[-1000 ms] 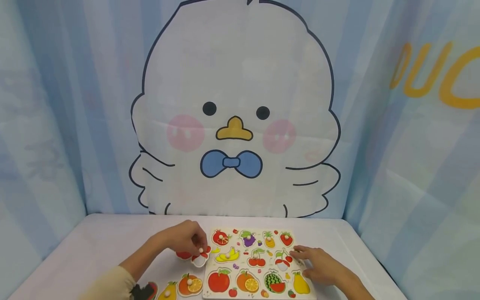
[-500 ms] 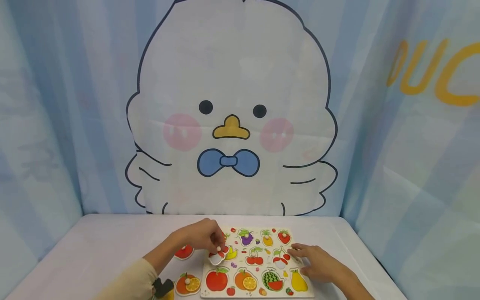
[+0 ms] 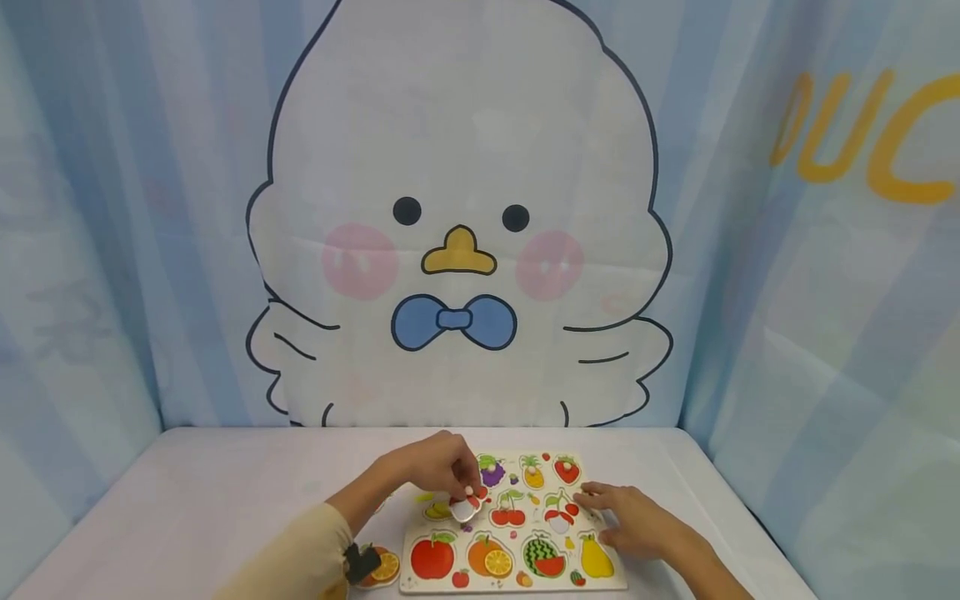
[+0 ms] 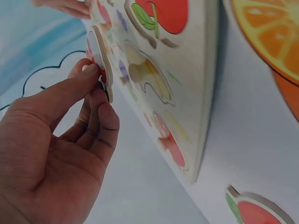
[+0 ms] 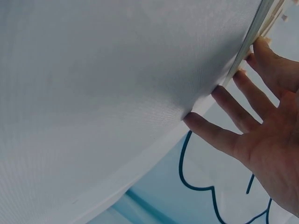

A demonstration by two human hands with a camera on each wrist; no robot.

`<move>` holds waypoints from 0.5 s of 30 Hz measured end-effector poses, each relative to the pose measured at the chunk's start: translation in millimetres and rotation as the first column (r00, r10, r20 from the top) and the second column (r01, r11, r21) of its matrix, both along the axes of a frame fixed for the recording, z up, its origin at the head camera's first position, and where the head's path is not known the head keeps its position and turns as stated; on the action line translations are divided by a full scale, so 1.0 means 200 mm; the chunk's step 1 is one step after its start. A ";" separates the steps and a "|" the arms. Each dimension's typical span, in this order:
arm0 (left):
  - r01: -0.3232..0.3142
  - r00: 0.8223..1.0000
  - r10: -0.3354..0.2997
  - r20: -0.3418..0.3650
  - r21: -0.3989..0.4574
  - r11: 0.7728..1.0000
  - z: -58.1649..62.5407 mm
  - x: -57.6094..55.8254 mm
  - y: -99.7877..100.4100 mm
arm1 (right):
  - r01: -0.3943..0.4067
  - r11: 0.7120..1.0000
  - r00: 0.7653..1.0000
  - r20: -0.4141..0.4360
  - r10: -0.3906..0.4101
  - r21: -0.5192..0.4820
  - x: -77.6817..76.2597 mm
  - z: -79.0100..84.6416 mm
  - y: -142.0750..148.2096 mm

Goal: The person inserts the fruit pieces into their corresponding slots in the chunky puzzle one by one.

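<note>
A red-and-white fruit puzzle piece [image 3: 467, 507] is pinched by its small knob between the thumb and index finger of my left hand [image 3: 441, 463]. It hangs tilted over the left half of the fruit puzzle board [image 3: 491, 586], overlapping the banana in the head view. Close by the wrist camera, the piece [image 4: 96, 51] shows its wooden edge, and the other fingers curl loosely beneath. My right hand [image 3: 633, 521] has its fingers spread along the board's right edge, with fingertips [image 5: 189, 116] down at the white tabletop. A red-and-white fruit slot [image 3: 559, 518] lies left of those fingers.
A loose orange piece [image 3: 386, 568] lies on the table left of the board, partly behind the left sleeve. A red piece with a green leaf [image 4: 257, 212] is also beside the board. Knobbed pieces, among them a pineapple [image 3: 533, 473] and a strawberry [image 3: 567, 470], sit in the back row.
My left hand has carried the red-and-white piece rightward, from the table beside the board to over the board. My right hand has kept its place at the right edge.
</note>
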State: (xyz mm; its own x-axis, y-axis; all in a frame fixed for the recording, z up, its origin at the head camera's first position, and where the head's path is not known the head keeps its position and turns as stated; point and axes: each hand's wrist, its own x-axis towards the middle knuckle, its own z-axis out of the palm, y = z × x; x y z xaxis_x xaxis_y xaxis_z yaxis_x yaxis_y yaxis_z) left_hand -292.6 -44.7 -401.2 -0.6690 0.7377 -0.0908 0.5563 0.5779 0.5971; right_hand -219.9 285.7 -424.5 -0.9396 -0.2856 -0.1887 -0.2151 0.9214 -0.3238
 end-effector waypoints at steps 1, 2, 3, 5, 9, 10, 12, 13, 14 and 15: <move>0.001 1.000 -0.001 -0.005 -0.002 1.000 0.00 0.00 0.02 | 0.001 1.000 1.000 0.000 -0.001 0.000 0.00 0.00 0.00; 0.003 1.000 -0.003 -0.006 -0.004 1.000 0.00 0.00 0.04 | 0.003 1.000 1.000 0.003 -0.003 -0.002 0.00 0.00 0.00; 0.006 1.000 -0.006 -0.011 -0.009 1.000 0.00 0.00 0.06 | 0.002 1.000 1.000 0.002 -0.002 -0.003 0.00 0.00 0.00; 0.011 1.000 -0.012 -0.010 -0.013 1.000 0.00 0.00 0.10 | 0.005 1.000 1.000 0.004 -0.005 -0.005 0.00 0.00 0.00; 0.042 0.998 -0.043 -0.033 -0.035 0.999 0.00 0.00 0.18 | 0.009 1.000 1.000 0.001 -0.009 -0.006 0.00 0.00 0.00; 0.056 0.997 -0.058 -0.049 -0.040 0.998 0.00 0.00 0.20 | 0.011 1.000 1.000 0.000 -0.011 -0.006 0.00 0.00 0.00; 0.089 0.992 -0.094 -0.086 -0.052 0.995 -0.02 -0.01 0.23 | 0.012 1.000 1.000 -0.001 -0.012 -0.002 0.00 0.00 -0.01; 0.102 0.989 -0.108 -0.098 -0.057 0.993 -0.02 -0.01 0.25 | 0.012 1.000 1.000 0.000 -0.012 -0.001 0.00 0.00 -0.01; 0.116 0.987 -0.122 -0.107 -0.063 0.991 -0.03 -0.01 0.27 | 0.014 1.000 1.000 0.001 -0.014 0.002 0.00 0.01 -0.01; 0.127 0.985 -0.134 -0.109 -0.067 0.990 -0.03 -0.01 0.29 | 0.017 1.000 1.000 0.004 -0.017 0.001 0.00 0.01 -0.01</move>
